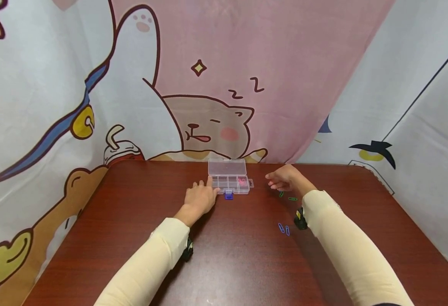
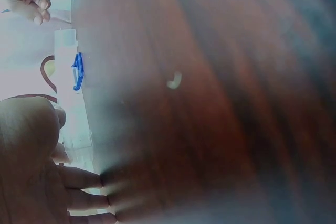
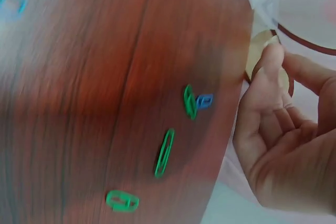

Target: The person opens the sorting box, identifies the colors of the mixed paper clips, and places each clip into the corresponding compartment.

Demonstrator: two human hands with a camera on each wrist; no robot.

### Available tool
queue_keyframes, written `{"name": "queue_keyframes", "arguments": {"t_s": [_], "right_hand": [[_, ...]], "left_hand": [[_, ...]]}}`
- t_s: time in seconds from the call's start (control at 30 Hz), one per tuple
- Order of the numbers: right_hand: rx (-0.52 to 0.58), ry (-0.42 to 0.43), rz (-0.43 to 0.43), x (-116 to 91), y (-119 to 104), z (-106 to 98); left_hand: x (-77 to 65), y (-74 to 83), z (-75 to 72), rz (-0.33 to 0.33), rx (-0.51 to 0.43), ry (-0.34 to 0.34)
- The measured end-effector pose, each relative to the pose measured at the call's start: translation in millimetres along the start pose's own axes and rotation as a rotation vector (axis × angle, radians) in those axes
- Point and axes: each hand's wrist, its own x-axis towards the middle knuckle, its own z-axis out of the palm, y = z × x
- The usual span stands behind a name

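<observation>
A clear plastic compartment box (image 1: 227,185) lies on the table with its lid raised at the back and its blue latch (image 2: 79,72) toward me. Small pink pieces (image 1: 242,182) fill its right end compartment. My left hand (image 1: 201,196) rests at the box's left end, fingers extended along its edge. To the right of the box, my right hand (image 1: 283,177) hovers with curled fingers, thumb and forefinger close together; I cannot tell whether they pinch anything. Beneath it are green paper clips (image 3: 164,153), one beside a small blue piece (image 3: 205,102).
Two blue paper clips (image 1: 284,229) lie nearer me, left of the right wrist. The brown wooden table (image 1: 239,255) ends at a cartoon-printed cloth (image 1: 285,85) hanging behind it. Dark devices are strapped under both wrists.
</observation>
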Motion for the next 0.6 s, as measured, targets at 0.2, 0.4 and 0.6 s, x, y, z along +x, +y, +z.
{"name": "queue_keyframes", "arguments": {"t_s": [0.2, 0.4, 0.6], "right_hand": [[-0.160, 0.106, 0.016, 5, 10, -7], [-0.310, 0.169, 0.016, 4, 16, -10], [-0.459, 0.237, 0.058, 0, 18, -8]], "left_hand": [[-0.2, -0.8, 1.9, 0.007, 0.017, 0.032], [0.1, -0.6, 1.5, 0.006, 0.028, 0.035], [1.0, 0.0, 1.7, 0.002, 0.037, 0.033]]}}
